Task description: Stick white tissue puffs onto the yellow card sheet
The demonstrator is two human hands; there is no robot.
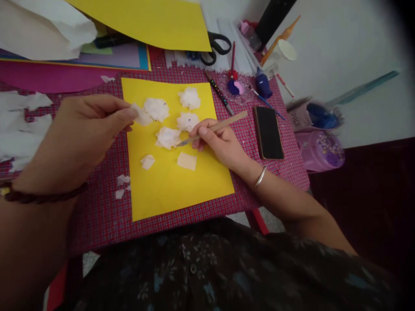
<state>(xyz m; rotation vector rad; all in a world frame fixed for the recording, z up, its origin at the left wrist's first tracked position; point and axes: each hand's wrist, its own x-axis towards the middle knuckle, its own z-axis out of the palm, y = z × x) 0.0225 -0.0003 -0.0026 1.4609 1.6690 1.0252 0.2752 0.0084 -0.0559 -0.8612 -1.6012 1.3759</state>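
Note:
My left hand [94, 125] pinches a small torn piece of white paper [142, 115] between thumb and forefinger, over the left edge of a yellow sheet [181, 185]. In my right hand [217, 140] is a slim beige stick [230, 121] with a greyish pointed tip. That tip is beside a crumpled white paper tuft [167, 137]; whether it touches cannot be seen. More white tufts lie above, including one [156, 109] near my left fingers and another [189, 98] at the upper right. A folded paper scrap [148, 162] and a flat paper square [187, 161] lie below.
Torn white paper [22, 125] lies at the left. Behind are a curved yellow sheet [145, 21], black-handled scissors [220, 43], and a clear paint dish [240, 93]. A dotted pen [218, 93], blue bottle [263, 83] and phone [268, 133] sit on the right of the checked cloth [103, 220].

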